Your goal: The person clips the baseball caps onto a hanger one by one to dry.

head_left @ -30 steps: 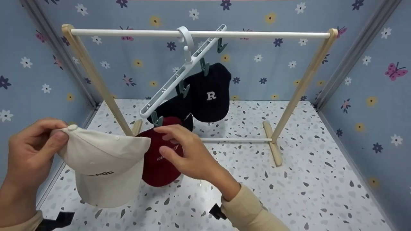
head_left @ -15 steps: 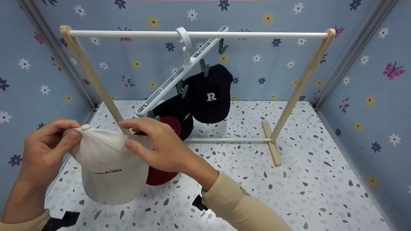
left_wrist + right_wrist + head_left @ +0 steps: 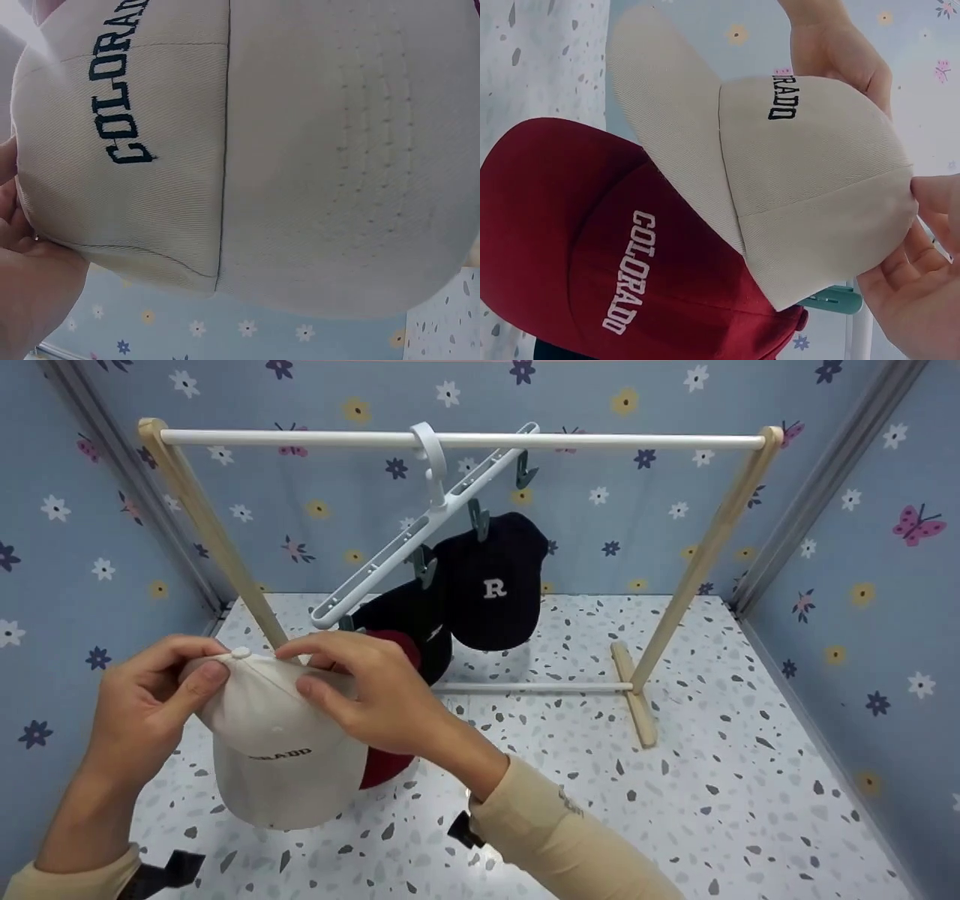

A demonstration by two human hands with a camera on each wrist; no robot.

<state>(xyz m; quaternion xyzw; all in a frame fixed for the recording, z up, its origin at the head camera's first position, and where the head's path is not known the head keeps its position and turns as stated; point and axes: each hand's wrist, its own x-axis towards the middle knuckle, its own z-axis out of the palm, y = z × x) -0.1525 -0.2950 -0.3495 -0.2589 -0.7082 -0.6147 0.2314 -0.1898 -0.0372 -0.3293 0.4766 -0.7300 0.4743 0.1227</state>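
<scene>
A cream baseball cap [image 3: 289, 787] with dark COLORADO lettering hangs brim down between both hands. My left hand [image 3: 154, 697] pinches its crown beside the top button. My right hand [image 3: 382, 690] pinches the crown's upper edge on the other side, thumb in front. Behind the cap hangs a red baseball cap [image 3: 562, 225] with white COLORADO lettering, partly hidden in the head view. A green clip [image 3: 832, 300] shows at the cream cap's edge in the right wrist view. Farther back on the white hanger [image 3: 397, 551] hang a black cap [image 3: 397, 607] and a navy cap [image 3: 499, 619] marked R.
The hanger hooks over the white rail [image 3: 615, 439] of a wooden-legged rack [image 3: 705, 555]. An unused green clip [image 3: 526, 472] hangs at the hanger's far end. Below lies a speckled floor [image 3: 555, 810], with flower-patterned walls [image 3: 600, 521] around.
The left hand has carried the cream cap right, in front of the red cap. The right hand has moved left and now pinches the cream cap. The hanger has swung slightly.
</scene>
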